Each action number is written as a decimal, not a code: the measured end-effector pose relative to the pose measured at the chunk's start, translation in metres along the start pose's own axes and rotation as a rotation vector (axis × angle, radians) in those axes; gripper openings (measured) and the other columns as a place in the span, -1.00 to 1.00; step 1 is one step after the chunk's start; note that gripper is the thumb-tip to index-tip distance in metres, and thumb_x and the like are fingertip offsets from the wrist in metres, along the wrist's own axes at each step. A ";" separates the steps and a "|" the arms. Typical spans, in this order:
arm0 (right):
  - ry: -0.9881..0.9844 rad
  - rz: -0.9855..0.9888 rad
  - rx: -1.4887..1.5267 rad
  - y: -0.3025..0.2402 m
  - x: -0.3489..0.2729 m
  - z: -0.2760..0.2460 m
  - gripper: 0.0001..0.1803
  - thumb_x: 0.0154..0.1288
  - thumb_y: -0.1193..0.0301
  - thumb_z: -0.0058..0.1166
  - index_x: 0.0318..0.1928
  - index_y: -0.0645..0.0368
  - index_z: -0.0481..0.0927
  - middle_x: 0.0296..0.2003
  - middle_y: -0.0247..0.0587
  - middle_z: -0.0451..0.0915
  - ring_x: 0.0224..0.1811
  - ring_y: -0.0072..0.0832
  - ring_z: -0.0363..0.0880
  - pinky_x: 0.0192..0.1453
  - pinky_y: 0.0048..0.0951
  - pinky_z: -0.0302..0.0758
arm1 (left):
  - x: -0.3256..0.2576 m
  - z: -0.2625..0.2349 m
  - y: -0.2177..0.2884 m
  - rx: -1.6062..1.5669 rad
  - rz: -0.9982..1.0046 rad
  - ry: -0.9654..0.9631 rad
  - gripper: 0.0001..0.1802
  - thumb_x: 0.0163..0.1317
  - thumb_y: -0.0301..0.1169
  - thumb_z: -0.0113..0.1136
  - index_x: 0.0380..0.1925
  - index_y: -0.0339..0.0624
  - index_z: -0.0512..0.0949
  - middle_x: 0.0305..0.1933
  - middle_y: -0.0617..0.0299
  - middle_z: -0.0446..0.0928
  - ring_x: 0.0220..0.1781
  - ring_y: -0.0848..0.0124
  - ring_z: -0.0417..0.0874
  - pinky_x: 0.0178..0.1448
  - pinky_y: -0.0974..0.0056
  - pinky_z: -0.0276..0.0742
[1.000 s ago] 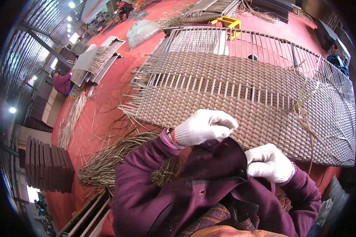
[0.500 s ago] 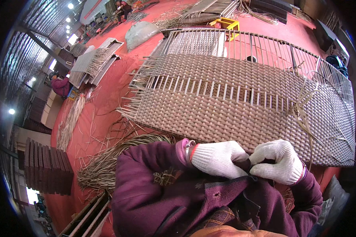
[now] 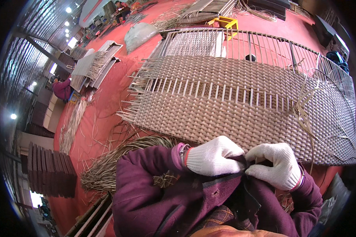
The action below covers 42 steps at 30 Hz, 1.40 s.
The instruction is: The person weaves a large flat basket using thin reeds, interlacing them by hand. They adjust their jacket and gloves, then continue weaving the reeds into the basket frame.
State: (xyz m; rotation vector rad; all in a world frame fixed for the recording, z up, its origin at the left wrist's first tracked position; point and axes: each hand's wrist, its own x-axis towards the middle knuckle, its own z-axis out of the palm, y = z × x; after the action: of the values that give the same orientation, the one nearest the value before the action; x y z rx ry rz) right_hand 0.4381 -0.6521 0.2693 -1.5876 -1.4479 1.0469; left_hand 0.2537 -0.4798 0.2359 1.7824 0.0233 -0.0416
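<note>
Both my hands wear white knitted gloves and meet in front of my chest, at the opening of my dark purple jacket. My left hand is closed, pinching the jacket's dark front edge. Close beside it my right hand has thumb and fingers curled together on the opposite edge. Any fastener between the fingertips is hidden. Just beyond my hands lies a large brown-grey wicker panel, woven over a frame. Neither hand grips it. A band of bare ribs crosses its middle, and loose strips lie on its right part.
A bundle of long weaving strips lies on the red floor to my left, near a stack of dark brown panels. Beyond the wicker stand a yellow stool and a pale sack. Another person sits at far left.
My left hand has shifted slightly up and left, drawing the jacket edge with it. My right hand has dipped a little, and the fingertips remain together.
</note>
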 end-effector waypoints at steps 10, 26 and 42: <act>-0.053 -0.143 -0.039 0.017 -0.001 0.000 -0.80 0.31 0.37 0.46 -0.15 0.20 0.81 -0.35 -0.04 0.79 -0.33 -0.23 0.83 -0.22 -0.35 0.70 | 0.001 0.007 -0.009 0.082 0.146 0.027 -0.80 0.35 -0.38 0.35 -0.27 -0.36 0.70 -0.44 -0.02 0.61 -0.42 0.32 0.62 -0.25 0.16 0.53; -0.118 -0.169 0.184 0.069 -0.002 0.007 -0.78 0.37 0.44 0.37 -0.05 0.28 0.77 -0.06 -0.04 0.78 0.04 -0.19 0.76 0.22 -0.24 0.65 | -0.025 -0.053 -0.028 -0.218 -0.143 0.554 -0.53 0.64 -0.19 0.05 -0.27 -0.35 0.74 -0.30 0.18 0.75 -0.23 0.50 0.65 -0.02 0.32 0.55; -0.136 -0.354 -0.107 0.078 0.003 0.058 -0.72 0.24 0.49 0.41 -0.03 0.21 0.79 -0.09 -0.09 0.77 -0.01 -0.11 0.73 0.13 -0.17 0.66 | -0.114 -0.144 -0.056 0.145 -0.095 1.003 -0.47 0.60 -0.08 0.15 -0.36 -0.33 0.74 -0.40 0.17 0.71 -0.41 0.51 0.64 -0.26 0.36 0.53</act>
State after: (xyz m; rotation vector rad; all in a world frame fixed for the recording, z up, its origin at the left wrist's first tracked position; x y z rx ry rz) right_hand 0.4160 -0.6567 0.1747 -1.2859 -1.8241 0.8937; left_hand 0.1398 -0.3268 0.2161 1.7763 0.8375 0.7983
